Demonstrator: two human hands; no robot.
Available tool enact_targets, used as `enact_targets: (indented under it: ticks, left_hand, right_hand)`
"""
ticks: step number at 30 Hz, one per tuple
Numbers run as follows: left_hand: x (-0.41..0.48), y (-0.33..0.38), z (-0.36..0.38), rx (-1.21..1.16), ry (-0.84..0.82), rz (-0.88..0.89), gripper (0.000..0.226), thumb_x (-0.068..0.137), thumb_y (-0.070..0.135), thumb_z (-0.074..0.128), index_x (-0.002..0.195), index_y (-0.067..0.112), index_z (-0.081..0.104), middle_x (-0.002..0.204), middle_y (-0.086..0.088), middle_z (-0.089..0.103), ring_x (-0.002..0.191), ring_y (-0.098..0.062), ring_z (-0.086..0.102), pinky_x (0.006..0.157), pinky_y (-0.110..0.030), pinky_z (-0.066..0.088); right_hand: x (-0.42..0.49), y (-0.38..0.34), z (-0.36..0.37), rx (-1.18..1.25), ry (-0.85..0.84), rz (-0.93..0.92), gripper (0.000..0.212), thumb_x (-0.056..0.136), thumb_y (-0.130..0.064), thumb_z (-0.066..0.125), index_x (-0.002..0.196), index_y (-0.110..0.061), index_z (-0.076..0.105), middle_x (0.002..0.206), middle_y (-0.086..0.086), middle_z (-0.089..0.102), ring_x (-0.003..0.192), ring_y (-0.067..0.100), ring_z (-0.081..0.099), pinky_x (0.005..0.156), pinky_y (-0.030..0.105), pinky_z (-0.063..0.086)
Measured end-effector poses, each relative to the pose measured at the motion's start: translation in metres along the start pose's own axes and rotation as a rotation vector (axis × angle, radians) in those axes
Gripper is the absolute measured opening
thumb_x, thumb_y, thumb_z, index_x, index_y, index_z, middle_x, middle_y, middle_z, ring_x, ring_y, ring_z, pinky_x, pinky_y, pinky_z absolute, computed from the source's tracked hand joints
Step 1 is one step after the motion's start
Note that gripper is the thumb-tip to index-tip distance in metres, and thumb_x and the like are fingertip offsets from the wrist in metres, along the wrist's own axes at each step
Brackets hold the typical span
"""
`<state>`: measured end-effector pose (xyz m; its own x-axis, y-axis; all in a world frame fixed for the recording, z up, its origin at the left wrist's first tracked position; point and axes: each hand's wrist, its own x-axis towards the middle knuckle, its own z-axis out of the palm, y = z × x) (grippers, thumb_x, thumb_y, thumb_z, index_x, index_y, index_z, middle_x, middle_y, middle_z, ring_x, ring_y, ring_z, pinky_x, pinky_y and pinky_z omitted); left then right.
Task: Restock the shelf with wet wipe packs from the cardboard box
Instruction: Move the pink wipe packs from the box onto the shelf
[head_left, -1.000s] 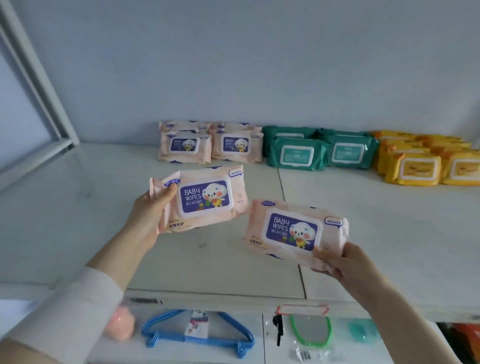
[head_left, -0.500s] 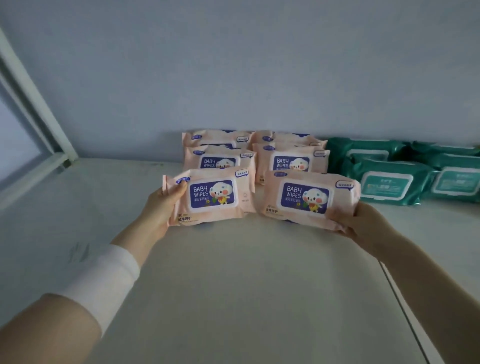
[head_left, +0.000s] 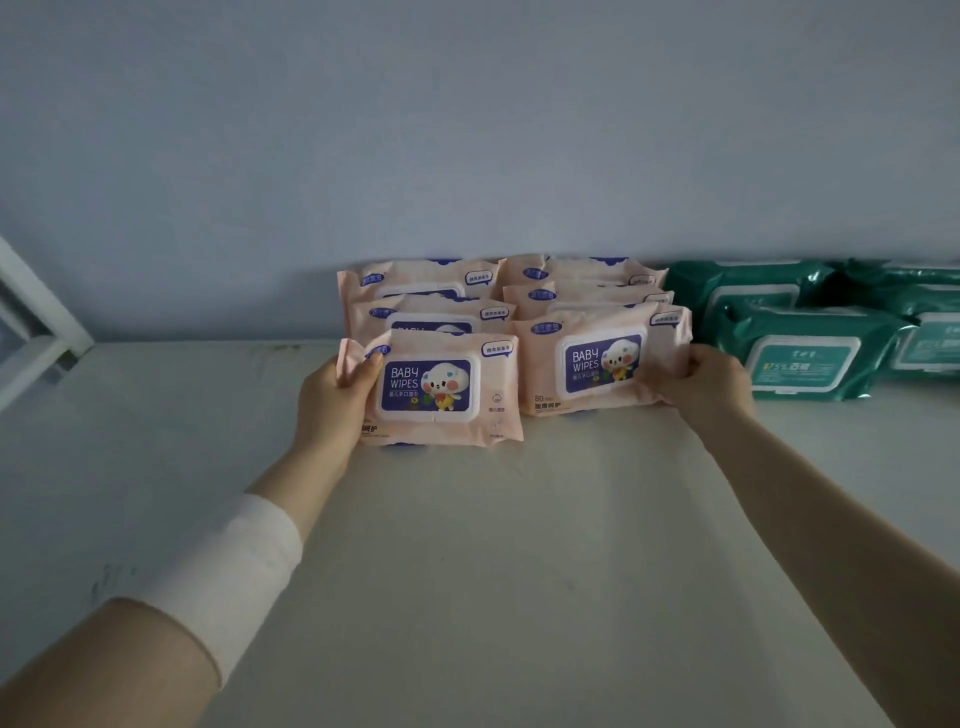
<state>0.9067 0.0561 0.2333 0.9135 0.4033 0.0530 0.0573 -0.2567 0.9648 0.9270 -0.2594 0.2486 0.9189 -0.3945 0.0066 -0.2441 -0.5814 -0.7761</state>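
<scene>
Two pink baby-wipes packs with purple labels lie at the front of two rows of like packs on the white shelf (head_left: 467, 545). My left hand (head_left: 332, 400) grips the left pack (head_left: 441, 389) by its left end, thumb on top. The right pack (head_left: 597, 358) is tilted up against the packs behind it, and my right hand (head_left: 701, 384) grips its right end. More pink packs (head_left: 431, 306) are stacked behind both, against the back wall. The cardboard box is out of view.
Green wipe packs (head_left: 810, 353) lie on the shelf just right of my right hand, with more behind them. A white shelf frame post (head_left: 36, 322) stands at the far left. The blue-grey back wall (head_left: 467, 130) closes the shelf.
Both hands carried their packs forward from above the shelf's front edge to the stacked pink packs; the packs now rest at the front of the rows.
</scene>
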Motion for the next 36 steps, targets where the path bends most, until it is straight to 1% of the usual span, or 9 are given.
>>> enact_targets:
  ticks: [4,8,11,13,17,20,26,33,36]
  left_hand:
    - [0.003,0.001,-0.001,0.043,-0.007,0.015,0.014,0.092,0.03,0.055,0.097,0.017,0.057,0.081,0.01,0.06,0.075,-0.011,0.058,0.06,-0.021,0.042]
    - [0.009,0.008,-0.002,0.148,0.029,-0.004,0.029,0.088,0.032,0.06,0.106,0.01,0.054,0.106,-0.007,0.061,0.095,-0.025,0.057,0.077,-0.033,0.043]
    - [0.007,0.024,-0.002,0.458,0.153,0.119,0.049,0.088,0.033,0.059,0.125,0.002,0.05,0.124,-0.019,0.056,0.117,-0.035,0.05,0.095,-0.039,0.038]
    - [-0.002,0.04,0.0,0.709,0.171,0.325,0.054,0.089,0.031,0.058,0.134,0.005,0.044,0.135,-0.019,0.048,0.125,-0.037,0.041,0.102,-0.042,0.032]
    - [-0.036,0.081,0.025,1.137,-0.098,0.725,0.057,0.091,0.029,0.053,0.141,0.008,0.034,0.148,-0.014,0.032,0.138,-0.032,0.025,0.113,-0.045,0.019]
    - [-0.08,0.116,0.063,1.335,-0.26,0.819,0.057,0.092,0.029,0.049,0.143,0.009,0.031,0.15,-0.013,0.029,0.141,-0.028,0.021,0.115,-0.043,0.011]
    - [-0.212,0.174,0.151,1.526,-0.46,0.821,0.045,0.091,0.033,0.047,0.13,0.012,0.045,0.136,-0.014,0.047,0.128,-0.031,0.04,0.105,-0.04,0.028]
    - [-0.401,0.223,0.294,1.536,-0.77,1.071,0.049,0.094,0.038,0.043,0.138,0.016,0.041,0.14,-0.013,0.046,0.127,-0.03,0.044,0.101,-0.039,0.034]
    - [-0.474,0.239,0.356,1.51,-0.868,1.176,0.054,0.094,0.044,0.043,0.14,0.016,0.038,0.143,-0.012,0.043,0.13,-0.028,0.041,0.105,-0.038,0.031]
  right_hand:
    - [-0.006,-0.009,0.001,-0.032,0.074,0.02,0.05,0.076,-0.021,0.074,0.118,-0.003,0.053,0.115,0.015,0.059,0.098,0.029,0.052,0.07,0.03,0.035]
    - [-0.016,-0.021,-0.002,-0.093,0.103,-0.001,0.064,0.078,-0.019,0.072,0.13,-0.006,0.038,0.13,0.015,0.046,0.118,0.031,0.045,0.094,0.04,0.039]
    - [-0.027,-0.026,-0.008,-0.289,0.155,-0.13,0.065,0.084,-0.023,0.065,0.137,-0.007,0.031,0.136,0.015,0.038,0.124,0.032,0.04,0.1,0.039,0.036]
    - [-0.036,-0.028,-0.013,-0.445,0.166,-0.252,0.062,0.087,-0.024,0.06,0.138,-0.008,0.031,0.136,0.015,0.038,0.125,0.032,0.038,0.102,0.039,0.034]
    - [-0.055,-0.023,-0.034,-0.693,0.044,-0.457,0.059,0.091,-0.025,0.053,0.142,-0.011,0.028,0.146,0.015,0.028,0.137,0.033,0.024,0.11,0.042,0.025]
    - [-0.076,-0.005,-0.07,-0.832,-0.057,-0.519,0.057,0.094,-0.029,0.047,0.144,-0.012,0.027,0.153,0.013,0.02,0.144,0.031,0.011,0.115,0.04,0.016]
    - [-0.135,0.063,-0.192,-0.827,-0.146,-0.398,0.053,0.093,-0.036,0.048,0.139,-0.014,0.037,0.139,0.01,0.042,0.13,0.027,0.037,0.105,0.038,0.032]
    - [-0.201,0.206,-0.38,-0.945,-0.121,-0.048,0.053,0.094,-0.04,0.044,0.139,-0.014,0.037,0.14,0.009,0.043,0.129,0.028,0.041,0.102,0.037,0.035]
    - [-0.229,0.264,-0.449,-0.956,-0.097,0.106,0.049,0.095,-0.037,0.043,0.137,-0.012,0.039,0.134,0.011,0.048,0.122,0.03,0.048,0.091,0.036,0.041]
